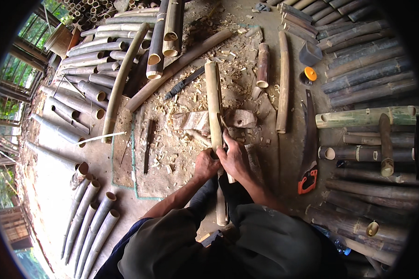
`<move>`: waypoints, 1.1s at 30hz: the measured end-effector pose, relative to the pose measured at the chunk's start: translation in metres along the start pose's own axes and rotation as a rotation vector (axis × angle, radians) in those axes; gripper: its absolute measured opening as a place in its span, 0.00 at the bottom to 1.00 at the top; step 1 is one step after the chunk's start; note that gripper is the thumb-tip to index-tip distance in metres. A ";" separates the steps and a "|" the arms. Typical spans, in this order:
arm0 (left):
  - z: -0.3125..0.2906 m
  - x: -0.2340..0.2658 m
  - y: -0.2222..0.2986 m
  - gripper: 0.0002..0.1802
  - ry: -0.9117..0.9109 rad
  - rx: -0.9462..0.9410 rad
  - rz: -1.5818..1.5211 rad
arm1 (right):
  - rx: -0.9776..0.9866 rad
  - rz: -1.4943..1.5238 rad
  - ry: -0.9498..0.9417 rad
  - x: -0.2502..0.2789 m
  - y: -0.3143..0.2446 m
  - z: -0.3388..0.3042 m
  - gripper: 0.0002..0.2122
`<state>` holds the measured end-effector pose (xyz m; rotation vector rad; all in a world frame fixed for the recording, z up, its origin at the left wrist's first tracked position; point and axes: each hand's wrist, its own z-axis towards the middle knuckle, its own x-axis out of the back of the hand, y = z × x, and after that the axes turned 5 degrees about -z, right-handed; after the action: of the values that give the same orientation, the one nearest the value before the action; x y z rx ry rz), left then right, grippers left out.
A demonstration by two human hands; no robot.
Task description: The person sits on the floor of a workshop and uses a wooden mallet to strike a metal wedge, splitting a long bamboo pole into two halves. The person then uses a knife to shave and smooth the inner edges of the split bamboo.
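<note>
An upright length of pale, peeled bamboo [213, 93] stands in front of me, its lower end between my legs. My left hand [207, 164] is closed around its lower part. Just to the right, my right hand [234, 158] is closed against the same bamboo and grips what looks like a knife [222, 122]. Its narrow dark blade lies along the bamboo's right side, and the fingers hide most of the handle. Behind the bamboo is a notched wooden block [191, 121] among pale shavings.
A handsaw with an orange handle [307, 181] lies at the right, near an orange-lidded jar [308, 74] and a grey container [310, 54]. A dark-wrapped blade [185, 83] and a narrow chisel-like tool [148, 146] lie left. Bamboo poles [368, 83] are stacked on both sides.
</note>
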<state>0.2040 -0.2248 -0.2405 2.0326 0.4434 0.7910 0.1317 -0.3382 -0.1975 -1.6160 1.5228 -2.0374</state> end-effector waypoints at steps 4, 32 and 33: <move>-0.001 -0.001 -0.005 0.23 0.015 -0.014 -0.006 | 0.011 -0.046 0.047 -0.015 0.005 0.015 0.29; 0.000 0.011 0.005 0.26 -0.099 -0.034 -0.096 | -0.293 0.762 -0.138 0.021 0.008 0.097 0.16; 0.002 0.011 0.003 0.27 -0.106 -0.033 -0.083 | -0.310 0.709 -0.213 0.022 0.012 0.104 0.26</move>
<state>0.2133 -0.2215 -0.2345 2.0019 0.4486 0.6337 0.1985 -0.4217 -0.2004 -1.0766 2.0125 -1.2634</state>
